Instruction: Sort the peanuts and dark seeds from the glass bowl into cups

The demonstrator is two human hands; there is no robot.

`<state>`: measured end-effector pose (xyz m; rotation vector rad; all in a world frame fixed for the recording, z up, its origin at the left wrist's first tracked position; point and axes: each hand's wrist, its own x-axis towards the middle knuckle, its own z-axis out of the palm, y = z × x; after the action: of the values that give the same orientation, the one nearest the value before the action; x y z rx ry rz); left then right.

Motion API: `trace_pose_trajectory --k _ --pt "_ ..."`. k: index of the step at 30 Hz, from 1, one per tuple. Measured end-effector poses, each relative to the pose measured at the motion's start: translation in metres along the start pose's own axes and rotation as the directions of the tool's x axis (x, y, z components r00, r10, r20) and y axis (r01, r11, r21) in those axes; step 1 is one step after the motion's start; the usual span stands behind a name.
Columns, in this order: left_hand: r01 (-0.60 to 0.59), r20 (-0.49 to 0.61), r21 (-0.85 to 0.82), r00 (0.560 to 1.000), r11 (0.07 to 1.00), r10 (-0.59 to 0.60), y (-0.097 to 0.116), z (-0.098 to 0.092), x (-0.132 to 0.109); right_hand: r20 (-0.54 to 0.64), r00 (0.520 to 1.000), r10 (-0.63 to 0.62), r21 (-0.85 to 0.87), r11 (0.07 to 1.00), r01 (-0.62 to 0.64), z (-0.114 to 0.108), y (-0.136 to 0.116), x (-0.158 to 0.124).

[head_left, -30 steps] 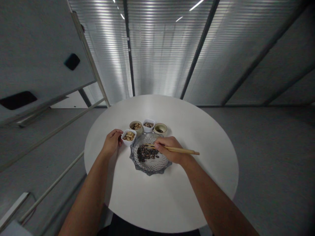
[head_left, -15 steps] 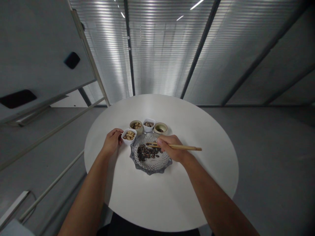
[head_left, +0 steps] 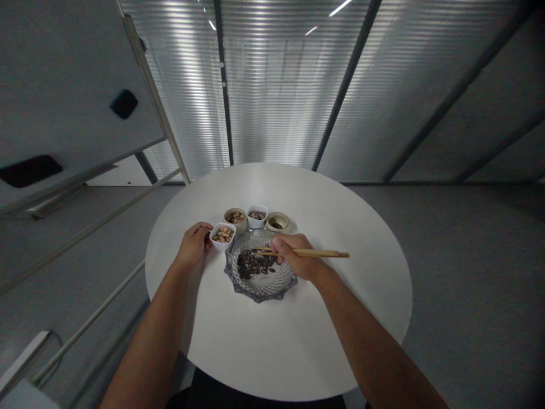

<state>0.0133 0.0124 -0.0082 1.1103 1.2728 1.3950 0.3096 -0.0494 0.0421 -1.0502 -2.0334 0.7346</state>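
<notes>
My right hand [head_left: 293, 254] is closed around a pair of wooden chopsticks [head_left: 327, 254], held nearly level with tips pointing left. The tips are over dark seeds or beans [head_left: 253, 264] in a scalloped clear glass dish [head_left: 258, 295]; whether they pinch a piece is too small to tell. My left hand [head_left: 195, 244] lies on the table with curled fingers against the left side of a small white square bowl [head_left: 222, 246] of pale nuts [head_left: 223, 233]. Part of those fingers is hidden in shadow.
Behind the dish stand a beige bowl [head_left: 240, 225] of brownish nuts, another white bowl [head_left: 256, 224] of speckled seeds, and a beige bowl [head_left: 279, 216] with a few dark pieces. All rest on a round white table [head_left: 272, 346]. A whiteboard on a frame [head_left: 76, 68] stands left.
The chopstick tips have shifted very slightly over the dark pieces. Both hands and the bowls stay essentially in place.
</notes>
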Motion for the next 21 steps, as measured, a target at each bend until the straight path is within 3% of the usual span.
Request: trace_pose_trajectory --k 15,21 --pt "0.009 0.006 0.003 1.000 1.000 -0.009 -0.004 -0.001 0.001 -0.094 0.987 0.134 0.072 0.989 -0.127 0.007 0.002 0.003" --pt "0.004 0.000 0.025 1.000 1.000 -0.004 -0.003 -0.003 0.001 -0.091 0.977 0.194 0.188 0.967 -0.174 0.012 0.002 0.005"
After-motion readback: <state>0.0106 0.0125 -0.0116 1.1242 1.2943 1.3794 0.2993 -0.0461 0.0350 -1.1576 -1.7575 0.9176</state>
